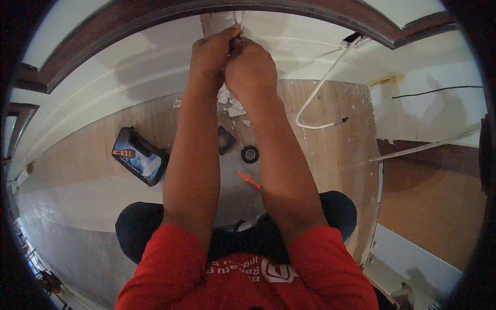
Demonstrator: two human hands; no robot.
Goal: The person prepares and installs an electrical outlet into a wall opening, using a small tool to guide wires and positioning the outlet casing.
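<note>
Both arms stretch forward to the wall, where my left hand (211, 56) and my right hand (251, 70) meet with fingers pinched together. Thin pale wires (238, 18) come down from the wall into the fingertips of both hands. The fingers hide the ends of these wires. Bits of broken plaster (235, 110) lie on the wooden surface below my hands. Between my forearms are a roll of black tape (250, 154), an orange screwdriver (249, 180) and a dark square piece (225, 140), partly covered by my left forearm.
A black case (139, 156) with a picture label lies left of my left forearm. To the right, a white cable (321, 85) hangs from a wall opening and bends across the wood. Dark wooden framing (155, 14) arches overhead. A brown recessed panel (434, 196) is at far right.
</note>
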